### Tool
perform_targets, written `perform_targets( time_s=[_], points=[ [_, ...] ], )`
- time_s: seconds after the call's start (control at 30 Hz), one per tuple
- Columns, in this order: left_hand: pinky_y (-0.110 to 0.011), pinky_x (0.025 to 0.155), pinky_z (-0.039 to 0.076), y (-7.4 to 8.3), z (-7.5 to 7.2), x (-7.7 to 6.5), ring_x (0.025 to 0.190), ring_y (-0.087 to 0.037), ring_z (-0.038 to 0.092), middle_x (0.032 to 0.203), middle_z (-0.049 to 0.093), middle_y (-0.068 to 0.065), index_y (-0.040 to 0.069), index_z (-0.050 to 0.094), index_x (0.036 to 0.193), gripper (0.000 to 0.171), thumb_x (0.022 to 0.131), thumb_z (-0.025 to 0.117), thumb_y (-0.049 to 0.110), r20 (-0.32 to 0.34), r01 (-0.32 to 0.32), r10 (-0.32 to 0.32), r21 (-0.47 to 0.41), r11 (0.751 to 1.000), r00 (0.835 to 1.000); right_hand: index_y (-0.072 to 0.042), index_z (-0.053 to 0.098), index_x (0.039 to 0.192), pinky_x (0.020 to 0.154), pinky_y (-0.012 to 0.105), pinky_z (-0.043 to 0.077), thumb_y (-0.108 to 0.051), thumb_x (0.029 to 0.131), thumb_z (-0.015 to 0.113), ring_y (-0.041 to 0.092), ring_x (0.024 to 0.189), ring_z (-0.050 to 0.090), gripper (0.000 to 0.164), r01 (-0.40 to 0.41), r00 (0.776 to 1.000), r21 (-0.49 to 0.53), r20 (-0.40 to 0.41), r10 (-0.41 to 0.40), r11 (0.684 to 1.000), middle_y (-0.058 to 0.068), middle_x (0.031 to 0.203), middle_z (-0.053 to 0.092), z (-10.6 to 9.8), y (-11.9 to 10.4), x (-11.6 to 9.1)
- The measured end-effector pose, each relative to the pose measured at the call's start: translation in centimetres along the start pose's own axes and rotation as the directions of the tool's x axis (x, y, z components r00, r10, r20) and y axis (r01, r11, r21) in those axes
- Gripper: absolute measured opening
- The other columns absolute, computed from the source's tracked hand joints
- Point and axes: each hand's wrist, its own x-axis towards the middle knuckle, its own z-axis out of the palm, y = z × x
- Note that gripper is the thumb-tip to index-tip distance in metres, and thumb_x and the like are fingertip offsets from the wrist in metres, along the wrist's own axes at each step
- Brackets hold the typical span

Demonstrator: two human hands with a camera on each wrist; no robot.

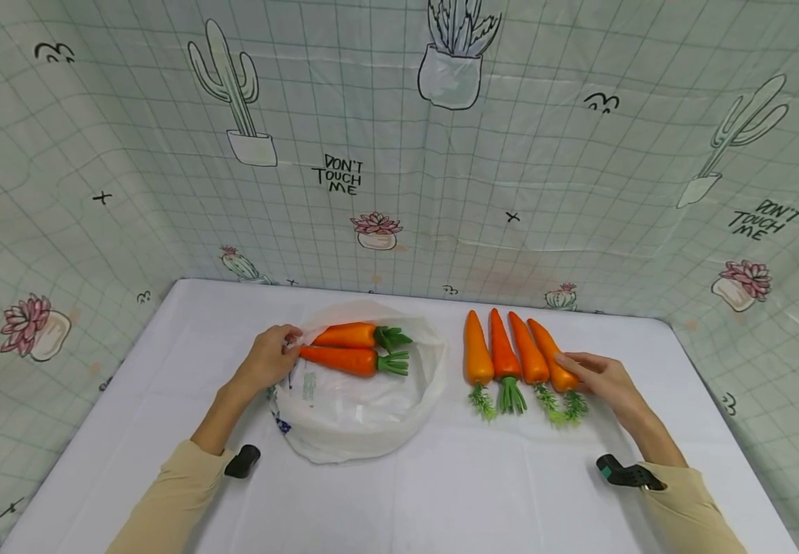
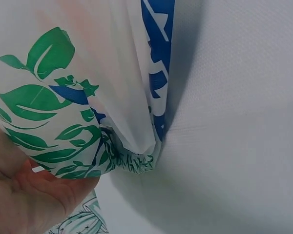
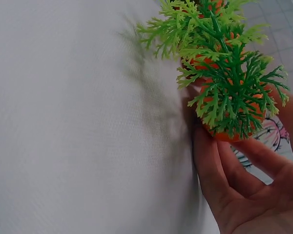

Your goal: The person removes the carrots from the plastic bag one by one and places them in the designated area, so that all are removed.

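My left hand (image 1: 269, 358) grips the left edge of a white plastic bag (image 1: 330, 435) lying on the table. In the left wrist view the bag's side (image 2: 44, 124), printed with green leaves, is folded over the hand (image 2: 31, 202). Two carrots lie in the bag's mouth, one orange (image 1: 347, 335) and one redder (image 1: 337, 359), leafy ends to the right. On the right, my right hand (image 1: 607, 381) holds the rightmost carrot (image 1: 545, 342) of a row near its leafy end. The right wrist view shows fingers (image 3: 207, 165) under this carrot's green top (image 3: 234, 92).
Left of the held carrot lie three more: an orange one (image 1: 478, 350), a redder one (image 1: 503, 346) and another orange one (image 1: 527, 350), tips pointing away. A white cloth covers the table (image 1: 469, 492). Grid-patterned sheets (image 1: 399, 146) with cactus drawings stand behind and at both sides.
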Motion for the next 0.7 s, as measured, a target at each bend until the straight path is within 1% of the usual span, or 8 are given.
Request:
perform_targets(
  time_s=[0.07,0.13,0.17,0.23,0.3,0.47,0.57,0.7],
  points=[
    [-0.046,0.085,0.055,0.1,0.0,0.2,0.089,-0.032,0.055,0.111,0.061,-0.027,-0.013,0.060,0.123,0.029,0.099,0.061,0.001,-0.015,-0.010,0.010,0.002,1.000,1.000,0.003,0.049,0.149,0.106,0.047,0.044,-0.057,0.099,0.060,0.027,0.121,0.051,0.079,0.017,1.000,-0.034,-0.010,-0.017,0.999,0.027,0.153,0.045,0.2,-0.1,0.0],
    [-0.045,0.082,0.055,0.2,-0.1,0.4,0.087,-0.031,0.056,0.108,0.062,-0.027,-0.013,0.061,0.121,0.028,0.098,0.063,0.003,-0.035,-0.033,0.033,0.009,0.999,0.999,0.003,0.051,0.147,0.095,0.035,0.049,-0.056,0.100,0.059,0.022,0.109,0.056,0.077,0.030,0.999,-0.073,-0.020,-0.031,0.997,0.027,0.148,0.050,0.3,-0.2,0.0],
    [-0.044,0.081,0.055,0.2,-0.1,0.5,0.086,-0.030,0.056,0.107,0.062,-0.026,-0.013,0.061,0.121,0.029,0.098,0.064,0.004,-0.043,-0.043,0.043,0.013,0.999,0.998,0.003,0.052,0.146,0.089,0.030,0.049,-0.057,0.100,0.058,0.019,0.103,0.058,0.076,0.033,0.999,-0.091,-0.027,-0.035,0.995,0.026,0.146,0.053,0.4,-0.2,0.0],
    [-0.044,0.079,0.056,0.3,-0.2,0.8,0.084,-0.030,0.057,0.107,0.062,-0.026,-0.013,0.061,0.120,0.030,0.097,0.066,0.005,-0.057,-0.067,0.067,0.018,0.998,0.996,0.003,0.053,0.145,0.084,0.028,0.049,-0.056,0.100,0.058,0.018,0.095,0.059,0.075,0.044,0.998,-0.119,-0.031,-0.048,0.992,0.025,0.140,0.057,0.6,-0.3,0.0],
    [-0.043,0.079,0.056,0.4,-0.3,1.1,0.083,-0.029,0.058,0.107,0.062,-0.025,-0.012,0.061,0.121,0.031,0.096,0.068,0.005,-0.066,-0.086,0.087,0.023,0.996,0.994,0.003,0.053,0.145,0.088,0.032,0.049,-0.057,0.100,0.057,0.021,0.101,0.060,0.075,0.056,0.998,-0.142,-0.029,-0.061,0.988,0.026,0.140,0.058,0.7,-0.4,-0.1],
    [-0.045,0.080,0.054,1.0,-0.5,1.8,0.087,-0.031,0.058,0.109,0.063,-0.024,-0.010,0.061,0.122,0.033,0.095,0.071,0.007,-0.067,-0.119,0.122,0.046,0.992,0.990,0.003,0.054,0.144,0.101,0.054,0.045,-0.056,0.101,0.056,0.039,0.122,0.054,0.073,0.085,0.996,-0.187,-0.011,-0.089,0.979,0.029,0.144,0.054,0.8,-0.7,-0.4],
    [-0.047,0.083,0.055,1.2,-0.6,2.1,0.091,-0.033,0.059,0.109,0.063,-0.024,-0.010,0.061,0.123,0.034,0.095,0.071,0.008,-0.044,-0.123,0.125,0.060,0.991,0.991,0.004,0.055,0.143,0.101,0.059,0.044,-0.054,0.102,0.055,0.042,0.123,0.053,0.071,0.095,0.995,-0.217,-0.001,-0.098,0.971,0.030,0.143,0.054,0.8,-0.8,-0.7],
    [-0.048,0.085,0.055,1.2,-0.6,2.3,0.093,-0.034,0.059,0.109,0.063,-0.023,-0.009,0.062,0.124,0.032,0.097,0.068,0.007,0.014,-0.108,0.107,0.082,0.991,0.994,0.004,0.055,0.142,0.098,0.058,0.046,-0.051,0.103,0.055,0.042,0.120,0.055,0.068,0.111,0.994,-0.247,0.008,-0.112,0.963,0.030,0.141,0.054,0.7,-0.9,-1.0]
  ],
)
